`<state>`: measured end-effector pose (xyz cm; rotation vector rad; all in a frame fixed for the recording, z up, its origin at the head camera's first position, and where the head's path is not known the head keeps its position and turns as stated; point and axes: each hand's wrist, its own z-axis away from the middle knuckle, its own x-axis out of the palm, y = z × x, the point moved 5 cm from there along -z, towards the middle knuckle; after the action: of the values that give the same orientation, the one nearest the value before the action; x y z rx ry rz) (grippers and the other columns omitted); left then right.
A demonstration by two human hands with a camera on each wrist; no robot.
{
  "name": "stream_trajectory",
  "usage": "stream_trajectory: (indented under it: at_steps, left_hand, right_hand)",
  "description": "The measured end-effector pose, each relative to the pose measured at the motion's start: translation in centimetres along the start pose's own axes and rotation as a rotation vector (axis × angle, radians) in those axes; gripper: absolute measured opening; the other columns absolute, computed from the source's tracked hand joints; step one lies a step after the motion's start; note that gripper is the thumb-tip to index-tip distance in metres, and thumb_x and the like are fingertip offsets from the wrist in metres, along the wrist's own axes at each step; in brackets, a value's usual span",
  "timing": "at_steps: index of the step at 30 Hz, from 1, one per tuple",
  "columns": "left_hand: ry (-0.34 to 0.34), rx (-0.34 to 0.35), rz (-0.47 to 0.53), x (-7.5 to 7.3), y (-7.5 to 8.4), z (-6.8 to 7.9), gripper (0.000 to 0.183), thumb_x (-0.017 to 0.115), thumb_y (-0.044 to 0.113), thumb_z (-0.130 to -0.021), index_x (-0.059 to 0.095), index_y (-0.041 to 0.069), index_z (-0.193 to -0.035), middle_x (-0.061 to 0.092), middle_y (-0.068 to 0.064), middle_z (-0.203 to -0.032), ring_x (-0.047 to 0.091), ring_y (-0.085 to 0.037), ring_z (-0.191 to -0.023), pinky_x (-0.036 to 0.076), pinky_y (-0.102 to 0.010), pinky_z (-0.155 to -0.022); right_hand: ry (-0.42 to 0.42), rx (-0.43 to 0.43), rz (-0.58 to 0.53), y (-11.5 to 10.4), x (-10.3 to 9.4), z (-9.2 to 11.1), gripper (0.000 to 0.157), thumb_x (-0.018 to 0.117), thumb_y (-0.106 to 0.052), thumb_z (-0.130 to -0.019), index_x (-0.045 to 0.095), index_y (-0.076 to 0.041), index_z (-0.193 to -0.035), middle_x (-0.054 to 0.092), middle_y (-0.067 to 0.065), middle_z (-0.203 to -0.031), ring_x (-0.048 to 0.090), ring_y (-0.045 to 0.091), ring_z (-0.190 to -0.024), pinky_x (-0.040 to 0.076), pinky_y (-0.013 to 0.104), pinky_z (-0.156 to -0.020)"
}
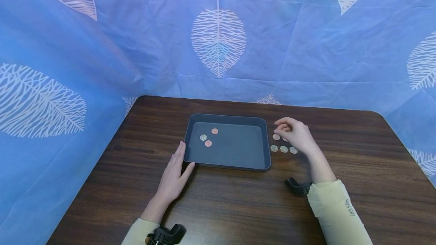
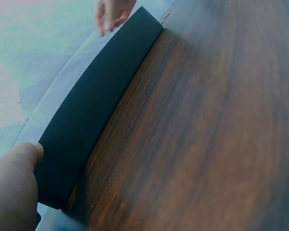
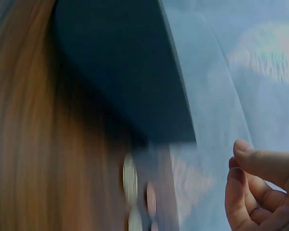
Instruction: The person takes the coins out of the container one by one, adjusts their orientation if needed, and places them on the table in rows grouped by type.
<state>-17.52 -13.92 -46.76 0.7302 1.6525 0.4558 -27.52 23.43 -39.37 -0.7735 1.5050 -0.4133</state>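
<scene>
Against the left wall of a dark grey tray (image 1: 235, 146) rests my left hand (image 1: 173, 177), fingers fairly straight along the side and thumb at the near corner. Two copper-coloured coins (image 1: 208, 143) and one silvery coin (image 1: 203, 137) lie in the tray's left half. To the right of the tray, my right hand (image 1: 293, 133) hovers over more coins, its fingers loosely bent and thumb near the fingertips. No coin shows between them. Silvery coins (image 1: 284, 149) form a near row; copper-coloured coins (image 1: 276, 137) lie behind, partly hidden by this hand.
The dark wood table (image 1: 231, 203) runs under everything. Blue cloth with white leaf patterns (image 1: 218, 41) hangs behind and along the sides. A black wrist device (image 1: 298, 186) is on the right wrist and another black device (image 1: 167, 234) on the left.
</scene>
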Motion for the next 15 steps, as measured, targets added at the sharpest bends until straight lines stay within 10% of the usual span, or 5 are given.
stream_trajectory:
  at_steps: [15]
  left_hand:
    - [0.016, 0.019, 0.005, -0.2, 0.0, 0.0, 0.069, 0.047, 0.044, -0.099, 0.021, 0.009, -0.153, 0.018, -0.006, -0.158, 0.020, -0.027, -0.142, 0.017, -0.048, -0.114]
  right_hand:
    - [-0.207, -0.193, -0.246, -9.5, 10.3, -3.8, 0.024, 0.069, -0.013, -0.089, 0.066, -0.005, -0.111, 0.064, 0.003, -0.091, 0.062, 0.016, -0.080, 0.052, 0.032, -0.070]
